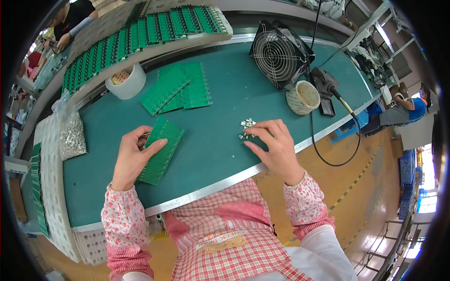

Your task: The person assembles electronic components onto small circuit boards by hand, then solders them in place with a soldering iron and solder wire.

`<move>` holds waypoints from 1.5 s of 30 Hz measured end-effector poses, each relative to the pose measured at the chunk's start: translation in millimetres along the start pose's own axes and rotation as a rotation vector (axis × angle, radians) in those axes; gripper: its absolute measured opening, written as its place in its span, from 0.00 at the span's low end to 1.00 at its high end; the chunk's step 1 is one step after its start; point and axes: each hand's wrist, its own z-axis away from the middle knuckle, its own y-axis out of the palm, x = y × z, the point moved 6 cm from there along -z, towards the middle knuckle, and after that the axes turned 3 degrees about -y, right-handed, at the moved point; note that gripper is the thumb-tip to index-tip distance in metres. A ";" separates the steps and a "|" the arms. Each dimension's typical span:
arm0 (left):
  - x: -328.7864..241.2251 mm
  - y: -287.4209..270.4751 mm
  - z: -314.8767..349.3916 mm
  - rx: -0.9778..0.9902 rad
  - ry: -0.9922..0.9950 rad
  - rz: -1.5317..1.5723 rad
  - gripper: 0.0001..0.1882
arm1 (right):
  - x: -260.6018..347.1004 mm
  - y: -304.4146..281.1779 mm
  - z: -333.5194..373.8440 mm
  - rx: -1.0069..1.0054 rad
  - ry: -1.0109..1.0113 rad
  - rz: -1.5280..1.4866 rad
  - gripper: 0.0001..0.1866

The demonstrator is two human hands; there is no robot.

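My left hand (pixel 133 154) grips a green circuit board panel (pixel 161 152) by its left edge, thumb on top and fingers beneath, tilted over the green mat. On the right, my right hand (pixel 276 147) hovers at a small pile of shiny metal parts (pixel 247 123), its thumb and forefinger apart on either side of the nearest ones. Whether a fingertip touches a part is too small to tell. Beyond my left hand lie several more green board panels (pixel 196 84), overlapping flat on the mat.
A soldering iron holder (pixel 324 82) with a corded iron stands at the right, beside a tape roll (pixel 303 98) and a black fan (pixel 276 54). A white tub (pixel 127 83) and a bag of small metal parts (pixel 72 133) are at left. Filled boards (pixel 140 35) line a far rack.
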 end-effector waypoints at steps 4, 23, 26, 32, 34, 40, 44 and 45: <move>-15.1 10.0 1.1 -0.057 0.059 0.424 0.11 | -2.6 15.4 -2.8 0.051 -0.092 0.059 0.12; -46.0 21.3 60.1 -0.306 0.863 -0.420 0.20 | 34.3 88.7 -13.5 0.523 0.891 -1.373 0.16; -42.0 28.2 66.5 -0.318 0.904 -0.472 0.18 | 43.4 90.3 -16.1 0.600 0.851 -1.357 0.17; -33.9 34.4 73.2 -0.259 0.860 -0.482 0.20 | 47.9 95.9 -8.6 0.602 0.849 -1.348 0.13; -30.4 32.7 76.8 -0.260 0.835 -0.467 0.20 | 46.7 94.3 -7.4 0.555 0.850 -1.362 0.12; 15.5 -2.2 53.2 -0.385 0.163 0.499 0.24 | 43.6 78.6 -6.3 0.289 0.780 -1.306 0.11; 14.3 22.0 23.6 0.034 -0.178 1.152 0.27 | 52.3 71.6 -0.9 0.137 0.703 -1.261 0.10; 12.3 25.5 19.9 0.031 -0.176 1.154 0.27 | 55.1 70.3 -0.1 0.093 0.666 -1.241 0.09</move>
